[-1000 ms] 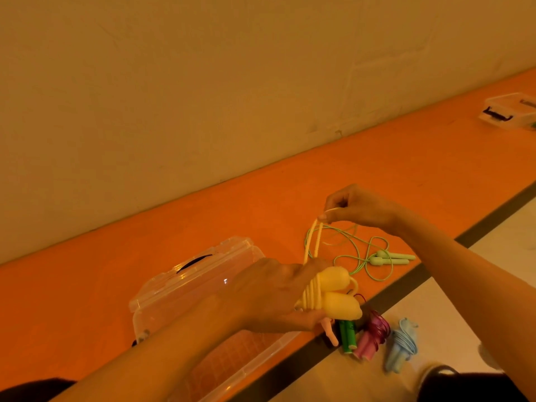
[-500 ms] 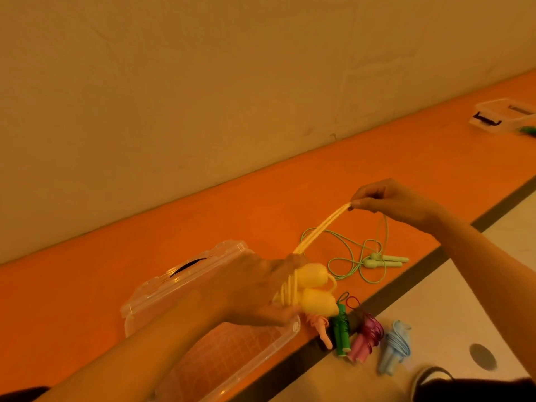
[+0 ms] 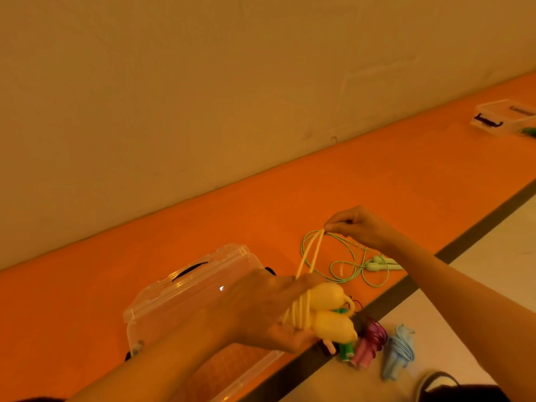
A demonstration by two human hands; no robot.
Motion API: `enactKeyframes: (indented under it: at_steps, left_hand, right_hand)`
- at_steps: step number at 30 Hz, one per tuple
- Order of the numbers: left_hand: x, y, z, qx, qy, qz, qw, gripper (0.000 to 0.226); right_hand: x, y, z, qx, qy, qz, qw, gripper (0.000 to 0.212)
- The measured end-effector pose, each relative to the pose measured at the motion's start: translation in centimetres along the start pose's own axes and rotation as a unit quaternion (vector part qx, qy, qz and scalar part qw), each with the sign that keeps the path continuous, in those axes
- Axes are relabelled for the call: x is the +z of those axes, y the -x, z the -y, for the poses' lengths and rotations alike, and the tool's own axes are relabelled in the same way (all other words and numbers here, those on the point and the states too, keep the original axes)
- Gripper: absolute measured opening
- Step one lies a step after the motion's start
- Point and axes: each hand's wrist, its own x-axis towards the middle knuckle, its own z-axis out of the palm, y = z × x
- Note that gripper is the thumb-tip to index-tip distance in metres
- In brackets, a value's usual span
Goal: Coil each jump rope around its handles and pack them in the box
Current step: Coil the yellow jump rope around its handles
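Now, left hand [image 3: 266,311]: fingers curled round the two yellow handles [image 3: 327,311], with several turns of rope wound on them.
Right hand [image 3: 359,227]: fingertips pinch the doubled yellow rope [image 3: 310,253], taut up from the handles.
Clear box [image 3: 185,288]: on the orange ledge [image 3: 377,175], behind the left hand.
Green rope [image 3: 348,266]: loose on the ledge below the right hand.
Floor: coiled pink bundle [image 3: 368,343] beside the blue bundle [image 3: 400,352].

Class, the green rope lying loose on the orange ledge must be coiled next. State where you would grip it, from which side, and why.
Grip the green rope's two handles from above, with the fingers across both. They lie flat and side by side near the front edge of the ledge, and they look like the only stiff part. The rest sprawls in loose loops to their left.
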Motion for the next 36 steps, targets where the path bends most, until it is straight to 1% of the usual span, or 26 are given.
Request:
enactKeyframes:
  at_steps: [4, 6, 8, 11, 14, 17, 21, 23, 25, 27, 31, 33, 34, 36]
  left_hand:
    - [-0.8, 0.8, 0.9, -0.058, 0.010, -0.022, 0.998, 0.067]
    - [-0.8, 1.1, 1.2, -0.093, 0.039, -0.030, 0.994, 0.065]
    - [-1.0, 1.2, 1.6, -0.128, 0.080, -0.063, 0.987, 0.060]
    - [-1.4, 1.2, 2.0, -0.177, 0.154, -0.139, 0.962, 0.053]
    - [-1.3, 0.9, 2.8, -0.209, 0.187, -0.198, 0.939, 0.052]
    - [-1.4, 0.6, 3.3, -0.231, 0.209, -0.241, 0.919, 0.053]
    - [-1.7, 0.3, 4.2, -0.282, 0.186, -0.278, 0.899, 0.052]
    - [-1.6, 0.1, 4.6, -0.318, 0.155, -0.277, 0.893, 0.056]
    - [-1.5, -0.2, 4.9, -0.353, 0.126, -0.269, 0.887, 0.063]
    - [-1.6, -0.3, 5.1, -0.375, 0.103, -0.263, 0.883, 0.066]
    - [-1.3, -0.2, 5.9, -0.395, 0.082, -0.252, 0.880, 0.070]
    - [-1.0, -0.2, 6.0, -0.404, 0.070, -0.227, 0.883, 0.071]
    - [-0.8, -0.1, 6.0, -0.405, 0.064, -0.213, 0.887, 0.070]
    - [-0.5, -0.1, 5.9, -0.398, 0.033, -0.178, 0.900, 0.063]
  right_hand:
    - [-0.1, 1.0, -1.3, 0.017, -0.009, 0.050, 0.999, 0.016]
    - [0.1, 1.6, -1.7, 0.018, 0.002, 0.072, 0.997, 0.017]
    - [0.3, 2.2, -2.2, 0.019, 0.018, 0.086, 0.996, 0.020]
    - [0.4, 3.3, -2.9, 0.026, 0.016, 0.105, 0.994, 0.022]
    - [0.4, 4.2, -3.0, 0.031, 0.012, 0.104, 0.994, 0.023]
    - [0.5, 5.0, -2.6, 0.030, 0.014, 0.082, 0.996, 0.021]
    - [1.4, 5.9, -2.6, 0.015, 0.046, 0.074, 0.996, 0.015]
    - [2.3, 6.2, -2.0, -0.006, 0.093, 0.081, 0.992, 0.016]
    - [3.3, 6.5, -1.0, -0.067, 0.142, 0.098, 0.983, 0.017]
    - [4.5, 6.9, 0.7, -0.142, 0.194, 0.117, 0.964, 0.020]
    - [6.1, 8.1, 4.6, -0.227, 0.263, 0.154, 0.925, 0.026]
    - [6.6, 8.6, 6.8, -0.254, 0.288, 0.174, 0.907, 0.030]
    - [6.7, 8.8, 7.9, -0.264, 0.288, 0.177, 0.903, 0.031]
    - [6.4, 8.9, 9.9, -0.265, 0.269, 0.174, 0.909, 0.031]
